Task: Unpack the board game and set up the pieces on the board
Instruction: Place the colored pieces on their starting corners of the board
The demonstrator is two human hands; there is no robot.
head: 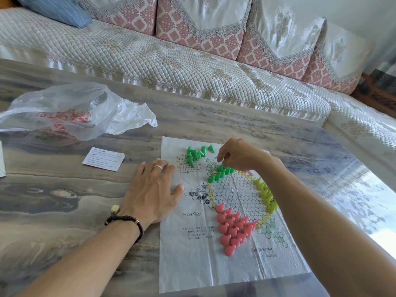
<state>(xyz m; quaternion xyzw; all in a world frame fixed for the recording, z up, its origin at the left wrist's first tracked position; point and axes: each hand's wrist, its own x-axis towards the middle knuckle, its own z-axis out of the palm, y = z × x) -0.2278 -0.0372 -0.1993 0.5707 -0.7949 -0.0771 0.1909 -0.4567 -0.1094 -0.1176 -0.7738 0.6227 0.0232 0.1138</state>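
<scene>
Right hand (236, 156) fingers curled down over the far point of the star; whether they pinch a green peg, I cannot tell. Left hand (153, 190) lies flat, fingers straight, pressing the thin printed paper game board (192, 254) to the marbled table (64, 200). Pink plastic pegs (232, 229) fill their point, yellow-green pegs (265, 195) theirs. Placed green pegs (220, 173) form a partial triangle; loose green pegs (196, 154) wait in a heap just beyond. Nearly there, by my reckoning. Crumpled clear plastic bag (64, 110) and white leaflet (104, 158) lie aside.

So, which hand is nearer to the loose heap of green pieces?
Right. The right hand hovers just beside the loose green pieces; the left hand lies flat on the board sheet's edge, farther toward the person.
</scene>
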